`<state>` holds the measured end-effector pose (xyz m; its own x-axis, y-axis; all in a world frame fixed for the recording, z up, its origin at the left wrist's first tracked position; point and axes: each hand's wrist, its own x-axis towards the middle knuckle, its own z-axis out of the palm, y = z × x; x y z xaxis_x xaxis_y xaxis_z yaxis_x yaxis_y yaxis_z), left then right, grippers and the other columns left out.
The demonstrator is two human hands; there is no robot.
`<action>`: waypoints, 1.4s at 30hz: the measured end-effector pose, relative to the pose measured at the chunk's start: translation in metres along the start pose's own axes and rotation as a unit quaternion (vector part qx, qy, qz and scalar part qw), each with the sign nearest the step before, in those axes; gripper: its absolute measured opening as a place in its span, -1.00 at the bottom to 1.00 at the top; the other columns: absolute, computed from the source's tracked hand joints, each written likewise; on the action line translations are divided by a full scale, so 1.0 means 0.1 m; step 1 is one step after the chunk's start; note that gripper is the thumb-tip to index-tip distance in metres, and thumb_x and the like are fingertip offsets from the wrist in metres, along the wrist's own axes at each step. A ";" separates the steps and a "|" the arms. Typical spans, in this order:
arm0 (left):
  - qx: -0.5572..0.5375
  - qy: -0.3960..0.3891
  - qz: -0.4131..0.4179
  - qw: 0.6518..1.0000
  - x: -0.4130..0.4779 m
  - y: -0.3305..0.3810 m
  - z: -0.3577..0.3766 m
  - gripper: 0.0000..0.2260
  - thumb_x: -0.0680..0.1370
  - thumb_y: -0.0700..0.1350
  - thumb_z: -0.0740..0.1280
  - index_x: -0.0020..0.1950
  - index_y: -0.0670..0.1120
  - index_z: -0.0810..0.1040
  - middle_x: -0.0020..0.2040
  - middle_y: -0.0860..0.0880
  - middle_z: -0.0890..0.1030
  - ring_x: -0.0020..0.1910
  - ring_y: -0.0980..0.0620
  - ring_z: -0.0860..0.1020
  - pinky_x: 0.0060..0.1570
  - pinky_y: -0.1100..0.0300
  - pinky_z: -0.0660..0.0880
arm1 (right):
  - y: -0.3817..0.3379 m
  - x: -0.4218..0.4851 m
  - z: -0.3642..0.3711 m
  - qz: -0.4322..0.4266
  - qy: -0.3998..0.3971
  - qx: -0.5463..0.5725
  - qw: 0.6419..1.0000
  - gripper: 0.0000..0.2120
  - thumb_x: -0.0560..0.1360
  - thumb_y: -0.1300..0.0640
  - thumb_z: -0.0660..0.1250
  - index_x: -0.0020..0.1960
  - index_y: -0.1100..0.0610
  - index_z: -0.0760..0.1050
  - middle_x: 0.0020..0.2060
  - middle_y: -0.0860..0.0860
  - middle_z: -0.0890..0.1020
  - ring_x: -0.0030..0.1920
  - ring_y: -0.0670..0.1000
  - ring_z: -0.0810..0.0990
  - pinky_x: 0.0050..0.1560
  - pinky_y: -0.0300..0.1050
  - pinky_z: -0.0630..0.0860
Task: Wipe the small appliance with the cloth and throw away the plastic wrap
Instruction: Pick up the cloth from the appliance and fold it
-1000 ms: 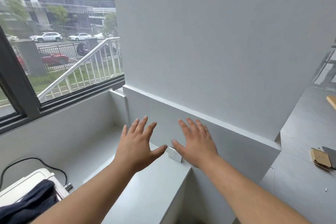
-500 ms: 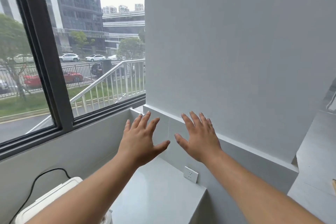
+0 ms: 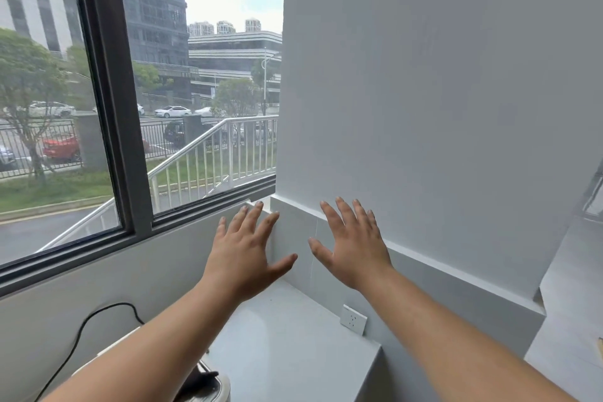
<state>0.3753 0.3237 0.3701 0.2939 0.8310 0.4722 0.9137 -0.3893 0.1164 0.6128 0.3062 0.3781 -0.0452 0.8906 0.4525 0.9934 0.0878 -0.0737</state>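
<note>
At the far left, beyond your left forearm, a black power cord (image 3: 78, 339) loops down the grey wall under the window (image 3: 98, 108). Through the glass you can see a street with parked cars, a white railing and tall buildings. Low in the view, the small appliance (image 3: 213, 390) sits on the pale worktop (image 3: 287, 336), mostly hidden by your left forearm; only a white edge and a rounded metallic corner show, with something dark lying on it that may be the cloth, though you cannot tell for sure. The plastic wrap cannot be made out here.

Your left hand (image 3: 243, 258) is raised in front of you with its back toward the camera, above the worktop and touching nothing. Its fingers (image 3: 251, 217) are spread wide and hold nothing, the thumb pointing right toward the other hand. Just beside it, with a narrow gap between the two thumbs, your right hand (image 3: 354, 251) is lifted the same way, its fingers (image 3: 346, 214) fanned wide and empty, set against the low tiled ledge and the white wall (image 3: 440, 91) behind.

Below your right forearm, a white wall socket (image 3: 353, 320) is mounted on the tiled face at the back edge of the worktop. Farther right, the worktop ends and a grey surface continues at the edge of the view.
</note>
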 end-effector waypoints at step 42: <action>0.132 -0.029 -0.213 0.968 0.22 0.65 0.43 -0.14 0.46 0.58 0.00 0.68 0.21 -0.01 0.72 0.02 0.00 0.69 -0.02 -0.06 0.65 -0.16 -0.07 | 0.76 0.70 1.11 -0.171 -0.095 0.162 0.967 -0.18 0.50 -0.50 -0.16 0.65 -0.18 -0.21 0.69 0.02 -0.09 0.66 0.15 -0.20 0.61 0.22 -0.24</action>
<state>0.4534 0.3339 0.3506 -0.1172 0.9173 0.3805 0.9930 0.1026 0.0584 0.6735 0.4247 0.3058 -0.4147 0.8478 0.3305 0.8329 0.4999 -0.2372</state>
